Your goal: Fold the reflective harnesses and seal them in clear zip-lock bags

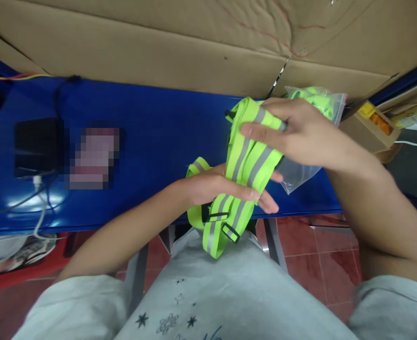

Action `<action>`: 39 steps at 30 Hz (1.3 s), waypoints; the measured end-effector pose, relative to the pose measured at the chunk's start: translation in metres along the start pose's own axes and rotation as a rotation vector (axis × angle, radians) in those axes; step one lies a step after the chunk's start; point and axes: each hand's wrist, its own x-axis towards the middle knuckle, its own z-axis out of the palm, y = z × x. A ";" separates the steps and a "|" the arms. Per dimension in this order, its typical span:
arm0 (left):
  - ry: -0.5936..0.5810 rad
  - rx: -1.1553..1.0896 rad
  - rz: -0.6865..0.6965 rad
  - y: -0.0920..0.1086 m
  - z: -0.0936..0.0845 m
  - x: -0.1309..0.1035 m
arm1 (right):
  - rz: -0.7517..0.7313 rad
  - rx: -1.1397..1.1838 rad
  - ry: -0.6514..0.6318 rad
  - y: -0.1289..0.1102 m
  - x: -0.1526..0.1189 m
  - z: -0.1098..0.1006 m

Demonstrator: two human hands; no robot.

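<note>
A bundle of neon-yellow straps [242, 165] with grey reflective stripes hangs between my hands over the table's front edge. My right hand [282, 127] grips its upper part, thumb across the front. Lower down, my left hand [229, 186] holds the straps, its thumb over the front and its other fingertips showing beyond their right side. Two black buckles [231, 233] sit on the lower folds, above my shirt. Behind my right hand lies a clear zip bag [300, 178] with more neon-yellow material in it.
On the blue table [158, 127] are a black box [36, 147] with a white cable and a pixelated flat item [95, 158] at the left. Cardboard [140, 47] lines the back. An open carton [367, 130] stands at the right.
</note>
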 end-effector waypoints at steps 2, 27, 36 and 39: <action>0.044 0.088 0.030 0.003 0.003 -0.003 | 0.145 0.268 -0.081 0.001 0.003 -0.006; -0.017 0.076 -0.057 0.009 0.025 -0.017 | 0.039 0.202 -0.026 -0.009 -0.019 0.005; 0.029 0.204 -0.110 0.002 0.032 -0.025 | 0.253 0.619 -0.382 0.020 -0.017 0.020; 0.049 0.155 -0.060 -0.008 0.017 -0.021 | 0.102 0.334 -0.143 0.020 -0.018 0.028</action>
